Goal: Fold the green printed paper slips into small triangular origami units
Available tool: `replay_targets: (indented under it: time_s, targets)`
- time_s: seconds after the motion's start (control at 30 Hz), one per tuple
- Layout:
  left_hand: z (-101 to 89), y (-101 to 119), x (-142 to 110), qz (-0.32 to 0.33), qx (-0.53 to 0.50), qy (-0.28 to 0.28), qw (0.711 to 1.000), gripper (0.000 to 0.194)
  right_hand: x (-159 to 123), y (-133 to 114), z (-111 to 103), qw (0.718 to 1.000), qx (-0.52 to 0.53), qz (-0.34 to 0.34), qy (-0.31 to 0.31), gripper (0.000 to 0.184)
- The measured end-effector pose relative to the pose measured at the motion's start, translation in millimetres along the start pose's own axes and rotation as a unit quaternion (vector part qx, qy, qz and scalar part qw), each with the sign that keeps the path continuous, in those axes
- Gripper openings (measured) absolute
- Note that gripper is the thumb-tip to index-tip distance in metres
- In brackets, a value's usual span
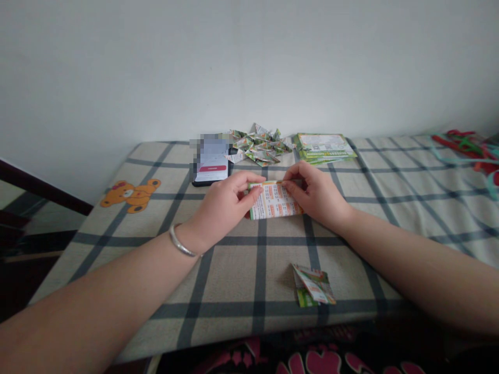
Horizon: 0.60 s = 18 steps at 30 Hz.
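- The printed paper [275,205] spans the gap between the two hands, its printed face toward the person and its upper edge level with the fingertips.
- The left hand [224,200] is mostly closed, thumb and fingers pinching the paper's upper left corner; the thumb lies on the printed face.
- The right hand [317,192] is curled in, its thumb and forefinger gripping the upper edge toward the right corner; its remaining fingers are partly hidden.
- The step looks like lining up or creasing that upper edge. It would go best with both pinches level, so that the edge runs straight from one thumb to the other.
- Light, even pressure should serve: thin paper like this probably wrinkles if the hands pull against each other.
- Any crease would come out sharper pressed against the tablecloth [234,275] just below the hands than pinched in the air.
- The lower edge has no finger on it that shows, so it may swing or curl; a spare finger could steady it.
- A loose folded piece [314,285] lies nearer the person than the right hand, well apart from both wrists. Beyond the fingertips sits a heap of folded pieces [261,145], with a stack of leaflets [325,145] past the right knuckles and a phone [212,171] past the left.
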State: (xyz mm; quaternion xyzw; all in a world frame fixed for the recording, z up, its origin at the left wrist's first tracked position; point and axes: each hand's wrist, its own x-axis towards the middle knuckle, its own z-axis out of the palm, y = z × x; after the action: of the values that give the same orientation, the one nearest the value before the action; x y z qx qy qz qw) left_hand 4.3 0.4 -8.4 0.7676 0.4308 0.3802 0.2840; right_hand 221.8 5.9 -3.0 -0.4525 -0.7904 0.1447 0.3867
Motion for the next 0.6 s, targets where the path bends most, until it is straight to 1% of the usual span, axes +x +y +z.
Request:
replay_targets:
  time_s: [0.17, 0.23, 0.4, 0.6]
  targets:
    - [0.6, 2.6, -0.7, -0.031, -0.035, -0.003, 0.999, 0.022, 1.0, 0.1, 0.9, 1.0, 0.007, -0.007, 0.014, 0.002]
    - [0.8, 4.8, -0.5, -0.029, -0.047, 0.006, 0.998, 0.021, 1.4, 0.9, 0.9, 0.999, 0.029, 0.003, 0.014, 0.003]
    - [0.0, 8.1, 1.2, -0.011, -0.039, 0.041, 0.998, 0.018, 0.0, 2.5, -0.8, 0.997, 0.068, 0.035, -0.011, 0.015]
    - [-0.4, 5.0, 3.9, -0.026, -0.112, 0.044, 0.992, 0.017, -2.7, -0.7, -2.1, 0.995, 0.093, 0.042, -0.017, 0.025]
